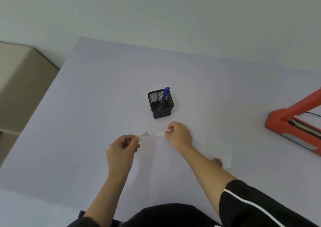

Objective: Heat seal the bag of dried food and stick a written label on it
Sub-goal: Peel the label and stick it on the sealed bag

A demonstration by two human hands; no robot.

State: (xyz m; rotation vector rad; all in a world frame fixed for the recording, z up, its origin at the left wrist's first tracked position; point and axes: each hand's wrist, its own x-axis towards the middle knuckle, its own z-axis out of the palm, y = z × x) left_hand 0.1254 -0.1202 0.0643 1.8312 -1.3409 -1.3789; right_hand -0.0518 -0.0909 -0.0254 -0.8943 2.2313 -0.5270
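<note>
My left hand (121, 148) pinches a small white label (145, 135) with blue handwriting, held just above the table. My right hand (178, 133) has its fingers closed on a small blank white paper strip (160, 133), a short gap to the right of the label. The clear plastic bag (219, 152) lies flat on the table to the right of my right forearm, with a small dark clump of dried food (218, 162) near its lower edge. The red heat sealer (295, 122) stands with its arm raised at the right edge of the table.
A black mesh pen holder (160, 103) with a blue pen (164, 96) stands just beyond my hands. The pale lilac table (86, 105) meets a white wall at the back. A beige box-like object (19, 80) sits off the table's left side.
</note>
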